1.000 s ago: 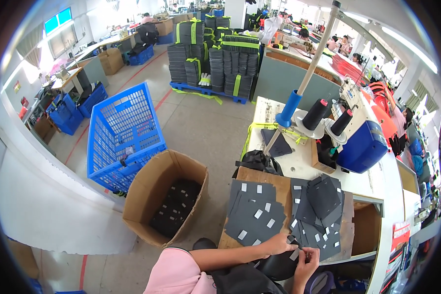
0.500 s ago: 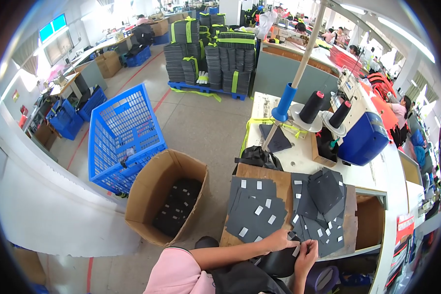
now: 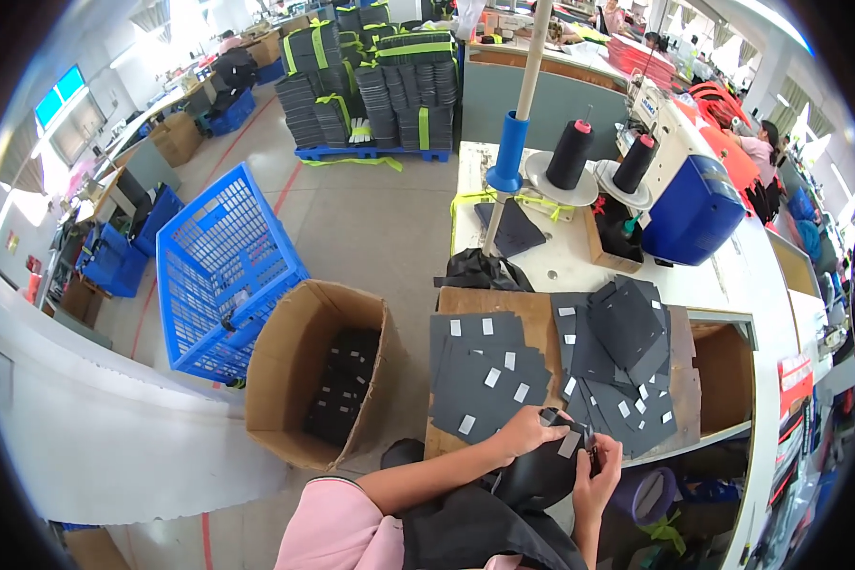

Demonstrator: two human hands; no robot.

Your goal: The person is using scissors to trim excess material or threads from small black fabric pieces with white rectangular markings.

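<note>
Close to my body, over my lap, my left hand [image 3: 528, 435] pinches the edge of a dark grey fabric piece [image 3: 550, 416] that carries a whitish label [image 3: 570, 444]. My right hand [image 3: 598, 483] is closed just to the right of that label; a small black thing shows between its fingers, too small to name. Just beyond my hands, flat dark pieces [image 3: 492, 380] with white labels lie spread on a brown board [image 3: 526, 306]. A second overlapping pile of dark pieces [image 3: 627, 328] lies to the right, some of them labelled.
A cardboard box [image 3: 274, 418] with dark labelled pieces inside stands left, beside a tilted blue crate [image 3: 176, 313]. Ahead on the white table are a pole [image 3: 532, 66], black thread cones [image 3: 568, 157] and a sewing machine [image 3: 670, 152]. Bundled stacks [image 3: 418, 90] stand on a blue pallet.
The view has shifted, so the table and box sit differently in the picture. The label between my hands now shows more fully, and my hands remain close together at the dark piece.
</note>
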